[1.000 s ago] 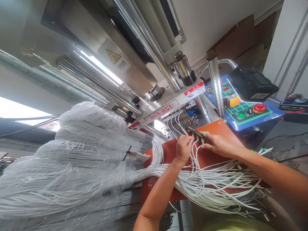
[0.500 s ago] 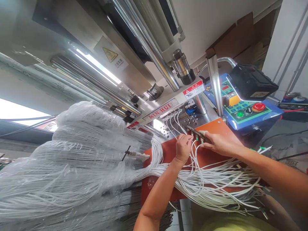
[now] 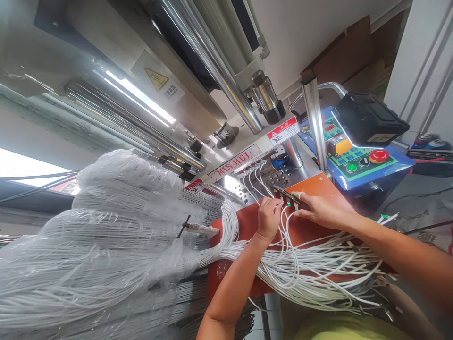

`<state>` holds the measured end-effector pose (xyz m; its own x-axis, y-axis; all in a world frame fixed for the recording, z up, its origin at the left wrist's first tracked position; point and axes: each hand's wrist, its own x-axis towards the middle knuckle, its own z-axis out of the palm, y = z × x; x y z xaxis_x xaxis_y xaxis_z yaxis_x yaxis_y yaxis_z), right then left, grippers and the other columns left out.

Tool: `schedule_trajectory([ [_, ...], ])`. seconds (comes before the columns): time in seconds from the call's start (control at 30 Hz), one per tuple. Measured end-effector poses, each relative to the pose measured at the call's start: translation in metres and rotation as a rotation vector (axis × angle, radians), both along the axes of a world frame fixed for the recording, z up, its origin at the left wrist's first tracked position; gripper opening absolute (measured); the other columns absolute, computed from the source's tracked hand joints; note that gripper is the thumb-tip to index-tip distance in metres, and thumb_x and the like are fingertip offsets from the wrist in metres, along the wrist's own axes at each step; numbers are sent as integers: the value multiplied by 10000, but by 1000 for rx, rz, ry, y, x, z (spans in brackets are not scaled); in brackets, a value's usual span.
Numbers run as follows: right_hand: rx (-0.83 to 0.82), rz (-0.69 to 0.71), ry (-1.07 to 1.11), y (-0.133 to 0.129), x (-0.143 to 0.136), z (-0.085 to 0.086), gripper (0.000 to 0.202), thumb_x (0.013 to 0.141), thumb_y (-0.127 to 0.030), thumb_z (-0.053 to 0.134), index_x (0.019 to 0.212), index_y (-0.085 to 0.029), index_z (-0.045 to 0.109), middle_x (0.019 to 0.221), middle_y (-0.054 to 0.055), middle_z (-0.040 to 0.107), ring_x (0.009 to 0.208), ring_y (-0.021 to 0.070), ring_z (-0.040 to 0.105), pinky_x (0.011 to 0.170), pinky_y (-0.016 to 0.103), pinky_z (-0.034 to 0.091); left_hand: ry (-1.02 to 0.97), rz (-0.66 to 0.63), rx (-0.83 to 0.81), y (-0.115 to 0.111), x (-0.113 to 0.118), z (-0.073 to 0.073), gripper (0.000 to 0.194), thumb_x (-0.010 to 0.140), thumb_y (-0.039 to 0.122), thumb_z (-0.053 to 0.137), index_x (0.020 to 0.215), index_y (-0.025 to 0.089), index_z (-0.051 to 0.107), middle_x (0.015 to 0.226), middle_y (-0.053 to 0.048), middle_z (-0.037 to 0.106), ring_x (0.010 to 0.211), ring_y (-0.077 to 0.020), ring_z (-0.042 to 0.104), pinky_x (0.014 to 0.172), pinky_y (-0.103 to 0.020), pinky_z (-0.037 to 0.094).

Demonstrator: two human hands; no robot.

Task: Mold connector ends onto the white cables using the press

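My left hand (image 3: 269, 217) is closed in a pinch at the near left side of a dark metal bar (image 3: 288, 196); what its fingertips hold is too small to make out. My right hand (image 3: 314, 210) grips the right end of that bar, thumb and fingers on either side. Several white cables with small green-marked connectors (image 3: 296, 207) run from the bar. Below my hands a thick bundle of white cables (image 3: 293, 269) lies across the orange-brown board (image 3: 332, 191). Other cable ends sit in the machine's press area (image 3: 260, 165).
The press machine (image 3: 233, 163) stands ahead with metal columns. On the right are a blue control box (image 3: 389, 170) with a red button (image 3: 378, 156) and a black lamp (image 3: 371, 120). Plastic-wrapped cable bundles (image 3: 116, 226) fill the left. A T-handled clamp (image 3: 184, 226) is beside the board.
The view has shifted slightly. Both hands stay in nearly the same place at the metal bar.
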<state>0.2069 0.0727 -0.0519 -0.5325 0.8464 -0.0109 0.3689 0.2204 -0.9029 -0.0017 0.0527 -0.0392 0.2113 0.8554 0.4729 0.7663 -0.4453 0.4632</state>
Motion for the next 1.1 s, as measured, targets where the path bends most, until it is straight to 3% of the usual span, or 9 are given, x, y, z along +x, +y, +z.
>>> schedule_trajectory([
  [0.43, 22, 17, -16, 2, 2, 4, 538, 838, -468, 606, 1336, -299, 494, 1063, 44, 708, 912, 251, 663, 798, 343, 500, -21, -4, 23, 1, -1, -3, 164, 845, 48, 595, 855, 188, 681, 793, -24, 681, 799, -165, 574, 742, -285, 491],
  [0.63, -1, 14, -3, 2, 2, 1, 451, 843, -484, 594, 1239, -272, 553, 1036, 49, 713, 889, 248, 663, 788, 348, 504, -13, -7, 19, 0, 0, -3, 166, 850, 53, 589, 864, 191, 680, 790, -23, 675, 797, -168, 568, 732, -290, 489],
  [0.83, -10, 22, -3, 2, 3, 6, 477, 841, -488, 597, 1259, -269, 530, 1047, 50, 708, 907, 249, 659, 794, 350, 499, -18, 3, 22, 1, -1, -5, 179, 848, 51, 582, 875, 192, 688, 801, -24, 684, 810, -165, 572, 745, -290, 493],
  [1.1, 14, 21, -43, 1, 1, -1, 311, 856, -480, 569, 1053, -243, 526, 934, 42, 694, 803, 229, 646, 707, 337, 478, -3, 36, 19, 2, 0, -6, 192, 850, 51, 567, 846, 195, 694, 786, -25, 685, 805, -165, 588, 739, -292, 497],
])
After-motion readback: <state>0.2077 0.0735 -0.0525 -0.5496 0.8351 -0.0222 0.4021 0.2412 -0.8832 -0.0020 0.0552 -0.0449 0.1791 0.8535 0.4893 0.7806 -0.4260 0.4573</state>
